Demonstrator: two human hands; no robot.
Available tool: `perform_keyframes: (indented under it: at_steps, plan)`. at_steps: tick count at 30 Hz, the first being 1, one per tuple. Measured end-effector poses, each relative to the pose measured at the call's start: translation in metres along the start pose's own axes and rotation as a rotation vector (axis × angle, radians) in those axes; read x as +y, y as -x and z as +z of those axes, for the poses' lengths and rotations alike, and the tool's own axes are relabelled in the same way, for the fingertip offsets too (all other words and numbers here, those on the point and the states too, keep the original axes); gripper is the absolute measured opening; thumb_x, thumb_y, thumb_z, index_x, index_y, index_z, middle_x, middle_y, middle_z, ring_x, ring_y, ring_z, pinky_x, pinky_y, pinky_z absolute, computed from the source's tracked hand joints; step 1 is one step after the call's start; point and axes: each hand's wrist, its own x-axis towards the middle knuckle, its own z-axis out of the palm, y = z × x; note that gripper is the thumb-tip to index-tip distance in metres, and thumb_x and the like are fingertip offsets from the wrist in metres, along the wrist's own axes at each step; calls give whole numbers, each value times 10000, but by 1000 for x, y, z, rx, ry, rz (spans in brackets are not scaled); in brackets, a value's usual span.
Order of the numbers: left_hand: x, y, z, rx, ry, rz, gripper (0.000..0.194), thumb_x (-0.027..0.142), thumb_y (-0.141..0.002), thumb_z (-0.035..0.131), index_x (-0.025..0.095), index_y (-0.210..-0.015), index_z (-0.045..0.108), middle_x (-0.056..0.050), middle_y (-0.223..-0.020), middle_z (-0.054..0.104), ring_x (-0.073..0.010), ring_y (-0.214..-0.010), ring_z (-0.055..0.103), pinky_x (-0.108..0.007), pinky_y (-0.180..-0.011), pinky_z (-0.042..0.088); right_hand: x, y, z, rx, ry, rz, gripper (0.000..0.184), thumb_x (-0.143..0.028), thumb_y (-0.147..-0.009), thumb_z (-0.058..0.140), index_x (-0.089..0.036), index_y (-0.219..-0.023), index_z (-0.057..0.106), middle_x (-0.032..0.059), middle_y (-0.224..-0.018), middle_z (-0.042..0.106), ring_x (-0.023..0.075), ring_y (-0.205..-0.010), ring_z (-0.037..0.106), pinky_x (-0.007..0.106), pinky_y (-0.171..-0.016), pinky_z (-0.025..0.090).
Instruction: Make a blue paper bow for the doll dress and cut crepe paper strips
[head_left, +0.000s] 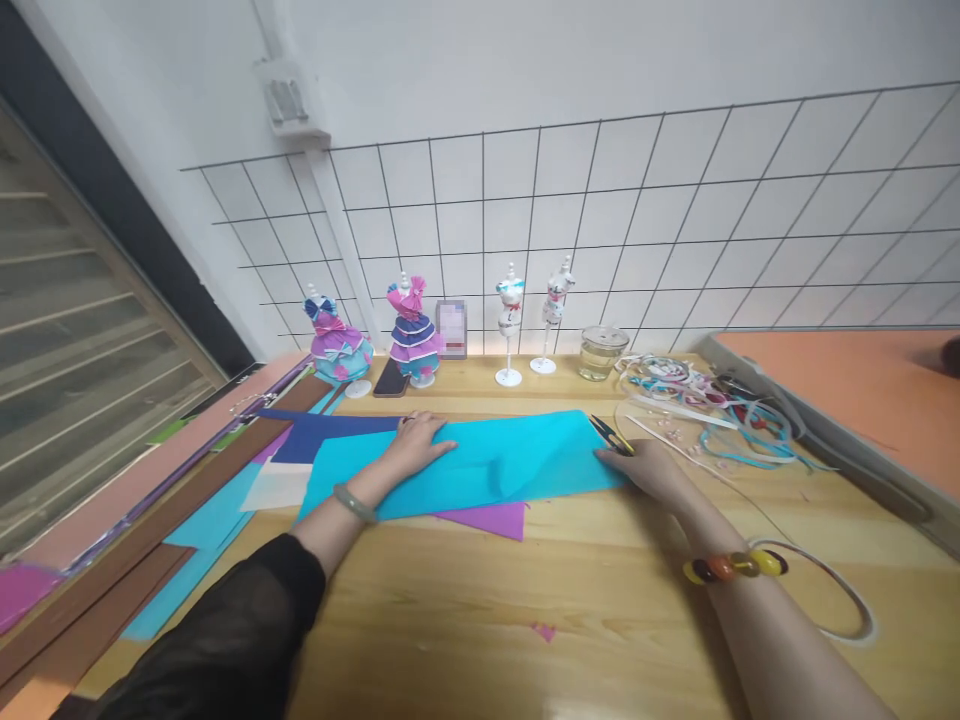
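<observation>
A bright turquoise sheet (517,460), which looks like thin fabric or crepe paper, lies across the wooden table with a soft crease near its middle. My left hand (416,440) rests palm down on its upper left part, thumb spread away from the fingers. At the sheet's right end, my right hand (637,465) is closed around small black and yellow scissors (613,434), their dark tips pointing up and left. The fingers of that hand touch the sheet's edge. Dark blue (337,437), white (279,487) and purple (491,520) pieces stick out from underneath.
Two dressed miniature mannequins (414,335) and two undressed ones (510,315) stand at the back. A phone (390,378) and a glass cup (602,352) are there too. Ribbons (750,420) pile up right; coloured sheets (202,510) lie left. A hoop (862,610) is beside my right forearm.
</observation>
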Motion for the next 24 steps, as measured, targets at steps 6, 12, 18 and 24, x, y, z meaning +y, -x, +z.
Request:
perform_keyframes:
  at_steps: [6,12,18,24]
  plan:
    - [11,-17,-13,-73,11,-28,331,502,-729,575,178,-758,642,-44,-794,602,-225,-850,545,-297,-723,378,2,-4,-1,22,22,-19,326,-488,-653,531,-199,-504,525,5,-443,509,158,-455,476,266,-443,315]
    - [30,-33,-10,-141,84,7,421,575,-729,532,162,-697,610,5,-613,556,-154,-594,524,-240,-519,335,17,-10,-24,202,93,61,333,-461,-696,474,-166,-677,628,79,-582,607,240,-607,572,302,-517,365]
    - [61,-33,-3,-16,52,12,334,395,-750,595,164,-991,613,-77,-956,604,-239,-945,535,-321,-805,394,22,-5,-28,321,137,79,428,-462,-729,435,-124,-865,661,166,-748,654,303,-723,594,330,-551,375]
    - [67,7,-5,-7,98,145,305,383,-830,507,177,-1034,603,-69,-978,606,-202,-959,534,-304,-840,397,-9,3,-21,325,67,-94,466,-525,-792,381,-158,-921,637,129,-798,661,275,-778,596,314,-598,391]
